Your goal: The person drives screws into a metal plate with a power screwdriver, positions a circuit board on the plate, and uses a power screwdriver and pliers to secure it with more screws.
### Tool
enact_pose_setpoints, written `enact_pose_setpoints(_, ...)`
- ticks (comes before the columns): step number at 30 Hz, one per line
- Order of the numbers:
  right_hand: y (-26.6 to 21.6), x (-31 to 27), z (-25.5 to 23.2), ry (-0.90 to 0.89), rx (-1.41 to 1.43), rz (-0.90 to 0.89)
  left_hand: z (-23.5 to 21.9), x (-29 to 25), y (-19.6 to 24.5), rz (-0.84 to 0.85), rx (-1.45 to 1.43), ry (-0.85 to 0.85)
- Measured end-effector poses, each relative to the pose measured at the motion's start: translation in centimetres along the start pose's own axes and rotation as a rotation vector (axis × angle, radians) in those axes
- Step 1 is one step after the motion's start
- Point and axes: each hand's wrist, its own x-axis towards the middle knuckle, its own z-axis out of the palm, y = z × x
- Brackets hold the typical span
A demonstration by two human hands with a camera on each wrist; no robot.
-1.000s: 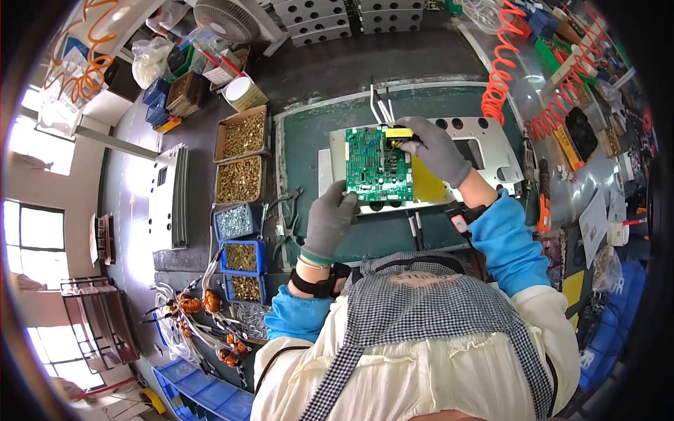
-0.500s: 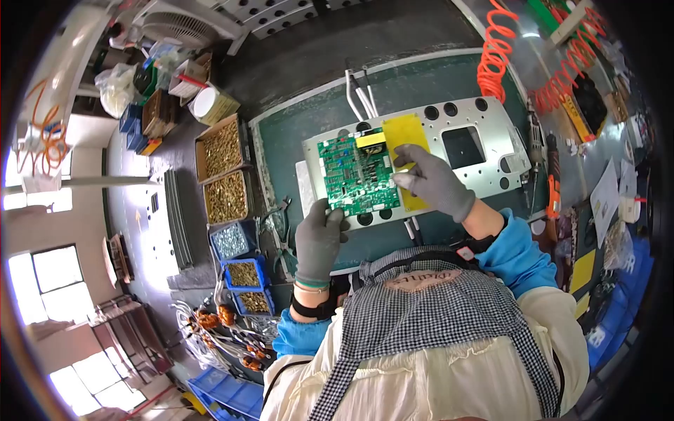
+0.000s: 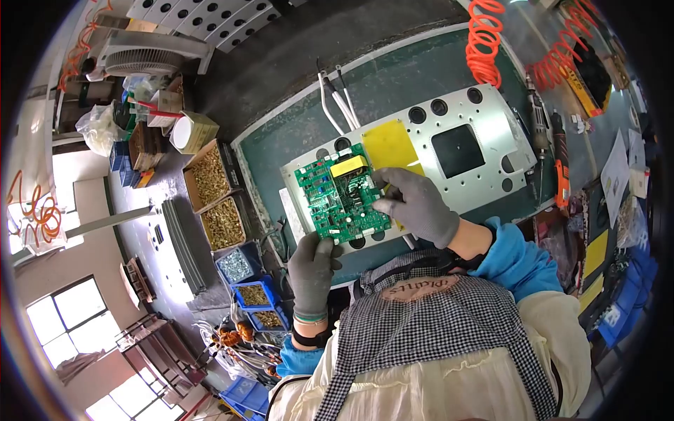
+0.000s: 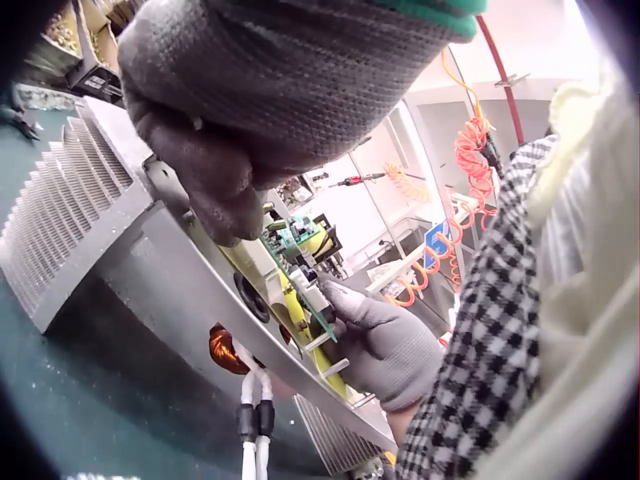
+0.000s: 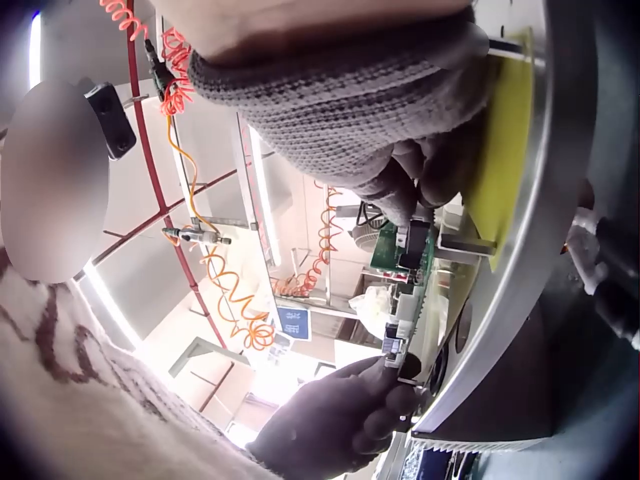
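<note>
A green circuit board with a yellow-topped part lies over the left end of a silver metal plate, beside a yellow sheet. Grey gloves cover both hands. My left hand pinches the board's near left corner between thumb and fingers. At the board's right edge, the thumb and fingers of my right hand hold it. In the left wrist view the board is seen edge-on above the plate, standoffs beside it. The right wrist view shows my right fingers at a black part on the board; the fingertips are partly hidden.
White cables rise behind the plate. Bins of brass pieces and blue bins stand at the left. Pliers lie near them. An orange-handled tool and coiled orange hoses are at the right.
My right hand has left the yellow-topped part and come down to the board's right edge. My left hand stays at the near left corner. The head view has turned.
</note>
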Motion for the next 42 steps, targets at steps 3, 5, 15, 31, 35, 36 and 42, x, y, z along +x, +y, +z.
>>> enact_pose_setpoints(3,-0.5,0.0,-0.2,-0.004,-0.024,-0.005,0.2,-0.1,0.0,0.007,-0.010,0.014)
enact_pose_setpoints(5,-0.7,0.1,-0.3,-0.009,-0.046,-0.010,0.2,-0.2,0.0,0.018,-0.007,0.017)
enact_pose_setpoints(15,-0.8,0.1,-0.3,-0.037,-0.048,0.030,-0.2,-0.1,0.0,0.045,-0.032,-0.020)
enact_pose_setpoints(31,-2.3,0.2,-0.2,-0.067,-0.072,0.140,-1.2,0.5,-0.7,0.090,-0.064,-0.076)
enact_pose_setpoints(35,-2.3,0.2,-0.1,-0.063,-0.056,0.134,-1.4,0.6,-0.5,0.071,-0.068,-0.100)
enact_pose_setpoints(36,-2.2,0.2,-0.1,-0.061,-0.047,0.132,-1.4,0.6,-0.6,0.067,-0.068,-0.108)
enact_pose_setpoints(42,-1.6,0.2,-0.1,-0.050,-0.040,0.131,-1.5,0.9,-1.5,0.121,-0.125,-0.139)
